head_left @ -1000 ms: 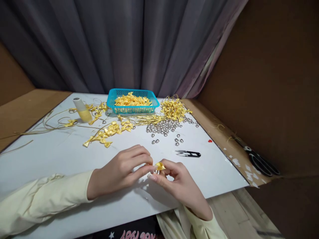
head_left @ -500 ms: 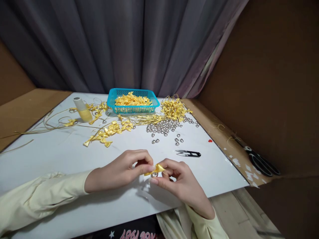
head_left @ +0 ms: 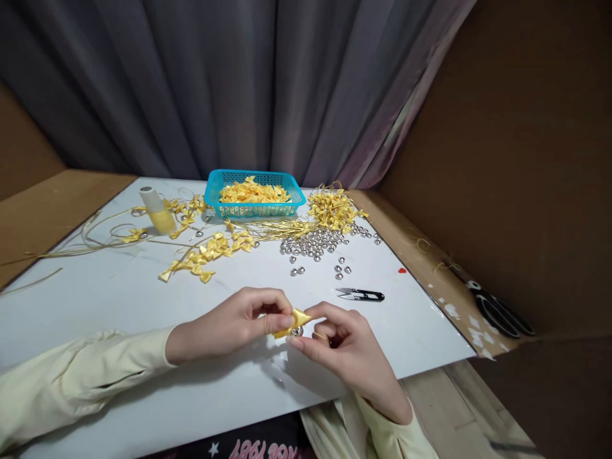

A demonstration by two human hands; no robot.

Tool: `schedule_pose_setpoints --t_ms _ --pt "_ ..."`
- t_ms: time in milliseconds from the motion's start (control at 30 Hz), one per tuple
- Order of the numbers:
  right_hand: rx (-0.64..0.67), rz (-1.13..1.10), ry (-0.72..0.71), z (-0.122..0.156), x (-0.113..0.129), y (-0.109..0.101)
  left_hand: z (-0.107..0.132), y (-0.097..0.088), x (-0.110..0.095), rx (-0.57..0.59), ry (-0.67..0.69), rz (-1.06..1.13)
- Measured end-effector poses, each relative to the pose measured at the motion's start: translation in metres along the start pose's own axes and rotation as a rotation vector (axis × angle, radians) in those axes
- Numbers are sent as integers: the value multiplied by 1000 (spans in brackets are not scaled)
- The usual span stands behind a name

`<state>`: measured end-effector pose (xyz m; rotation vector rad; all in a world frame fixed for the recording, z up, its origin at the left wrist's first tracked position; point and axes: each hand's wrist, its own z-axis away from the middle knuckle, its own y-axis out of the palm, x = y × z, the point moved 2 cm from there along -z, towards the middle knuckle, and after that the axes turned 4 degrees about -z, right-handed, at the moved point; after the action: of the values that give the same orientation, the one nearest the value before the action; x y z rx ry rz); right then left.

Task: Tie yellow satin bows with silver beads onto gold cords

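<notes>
My left hand (head_left: pixel 246 325) pinches a yellow satin ribbon bow (head_left: pixel 300 317) between thumb and fingers, low over the white tabletop. A shiny silver bead (head_left: pixel 297 331) sits just under the bow. My right hand (head_left: pixel 342 341) is at the bow's right side, its index fingertip at the ribbon's end and its thumb tip close below the bead. A thin gold cord (head_left: pixel 321 336) runs from the bead into the curled fingers of this hand. How the cord is fastened at the bow is hidden.
Beyond my hands lie black-handled thread snips (head_left: pixel 361 294), loose silver beads (head_left: pixel 313 243) and yellow bows (head_left: pixel 210 252). A blue basket (head_left: pixel 255 210) of bows, a bow pile on gold cords (head_left: pixel 335 210) and a glue-like bottle (head_left: pixel 157 211) stand farther back. Scissors (head_left: pixel 495 309) lie right.
My right index finger has straightened and lifted away from the thumb, toward the bow's end. The bow's right part is turned up and shows more of its face. My left hand keeps its pinch.
</notes>
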<state>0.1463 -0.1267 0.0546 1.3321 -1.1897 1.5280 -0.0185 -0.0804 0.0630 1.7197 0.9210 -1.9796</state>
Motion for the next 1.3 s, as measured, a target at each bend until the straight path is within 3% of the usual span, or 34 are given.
schedule_pose_setpoints --t_ms 233,467,700,1033,1300 --pt "20 14 -16 -1 0 -3 0 -1 0 -91 76 -52" --pt "120 125 -114 -2 1 -13 3 -1 1 -103 112 -62" --pt "6 244 -186 -4 -2 -6 5 1 -1 -73 135 -79" --pt "-70 251 -177 -7 -7 2 7 3 -1 -52 160 -52" --pt "178 18 31 -16 -24 -11 -5 2 29 -191 66 -81"
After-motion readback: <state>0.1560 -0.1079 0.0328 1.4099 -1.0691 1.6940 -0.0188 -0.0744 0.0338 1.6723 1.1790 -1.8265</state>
